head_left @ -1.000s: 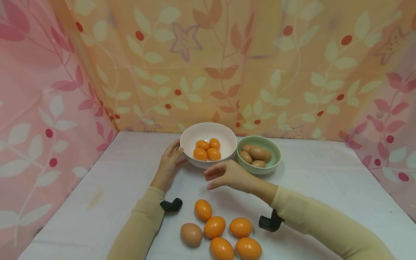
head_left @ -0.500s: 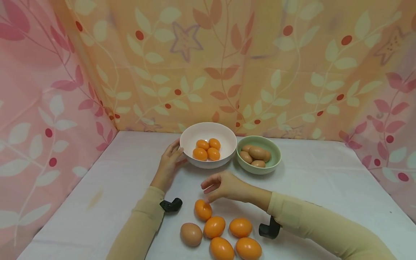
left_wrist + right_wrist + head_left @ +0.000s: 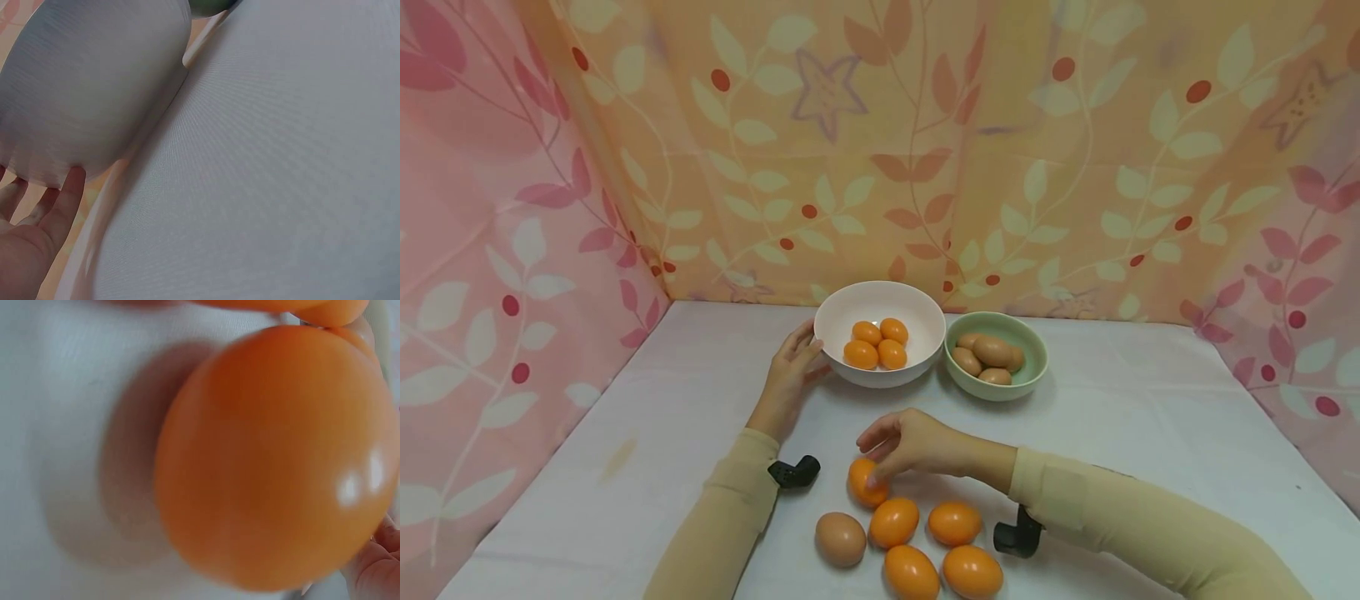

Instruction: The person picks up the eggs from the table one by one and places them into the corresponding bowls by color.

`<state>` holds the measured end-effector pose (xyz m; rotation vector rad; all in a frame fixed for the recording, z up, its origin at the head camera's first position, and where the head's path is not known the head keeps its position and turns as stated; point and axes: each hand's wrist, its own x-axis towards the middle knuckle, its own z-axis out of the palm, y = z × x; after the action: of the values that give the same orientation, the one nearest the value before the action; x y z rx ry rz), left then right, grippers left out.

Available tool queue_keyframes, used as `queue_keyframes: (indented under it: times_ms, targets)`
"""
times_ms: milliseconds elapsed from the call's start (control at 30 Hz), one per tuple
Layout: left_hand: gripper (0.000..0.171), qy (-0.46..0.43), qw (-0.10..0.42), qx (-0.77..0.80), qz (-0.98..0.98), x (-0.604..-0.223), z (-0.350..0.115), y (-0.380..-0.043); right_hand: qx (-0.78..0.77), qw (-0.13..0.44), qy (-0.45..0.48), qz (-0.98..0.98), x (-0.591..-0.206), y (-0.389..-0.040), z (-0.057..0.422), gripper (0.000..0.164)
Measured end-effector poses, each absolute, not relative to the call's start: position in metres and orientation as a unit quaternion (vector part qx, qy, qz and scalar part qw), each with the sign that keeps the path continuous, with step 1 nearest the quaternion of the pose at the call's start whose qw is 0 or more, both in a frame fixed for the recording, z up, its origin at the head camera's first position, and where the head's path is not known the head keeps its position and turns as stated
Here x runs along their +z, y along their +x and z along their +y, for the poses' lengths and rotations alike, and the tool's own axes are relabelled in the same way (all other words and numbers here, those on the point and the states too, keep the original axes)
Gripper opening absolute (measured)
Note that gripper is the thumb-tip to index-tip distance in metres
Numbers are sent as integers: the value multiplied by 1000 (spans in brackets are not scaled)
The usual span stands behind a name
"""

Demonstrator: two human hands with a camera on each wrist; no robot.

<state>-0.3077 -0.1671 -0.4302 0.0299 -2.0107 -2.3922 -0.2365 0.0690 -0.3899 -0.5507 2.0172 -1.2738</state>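
Note:
My left hand (image 3: 790, 362) touches the left side of a white bowl (image 3: 880, 379), which holds several orange eggs (image 3: 892, 354). In the left wrist view, fairly straight fingers (image 3: 69, 200) meet the bowl's outer wall (image 3: 94, 81). My right hand (image 3: 917, 446) is at the farthest loose orange egg (image 3: 863, 490), with the thumb against its near side and the fingers curved over its far side. That egg sits on the table beside another orange egg (image 3: 895, 523). In the right wrist view only part of the right hand (image 3: 375, 569) shows behind a large, near orange egg (image 3: 275, 462).
A light green bowl (image 3: 1033, 375) with several brown eggs (image 3: 996, 352) stands right beside the white bowl. One brown egg (image 3: 841, 540) and several orange eggs (image 3: 973, 572) lie nearer on the white tablecloth (image 3: 1150, 442). A patterned curtain (image 3: 925, 167) hangs behind.
My right hand has come down and nearer from beside the bowls to the farthest loose orange egg, its thumb now on that egg. The left hand has stayed at the white bowl.

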Motion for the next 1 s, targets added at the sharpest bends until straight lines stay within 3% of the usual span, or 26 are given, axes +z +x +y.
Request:
queue_keyframes:
  times_ms: [1000]
  targets:
    - [52, 22, 8, -768, -641, -429, -166, -307, -443, 339, -213, 802, -391, -231, 57, 36]
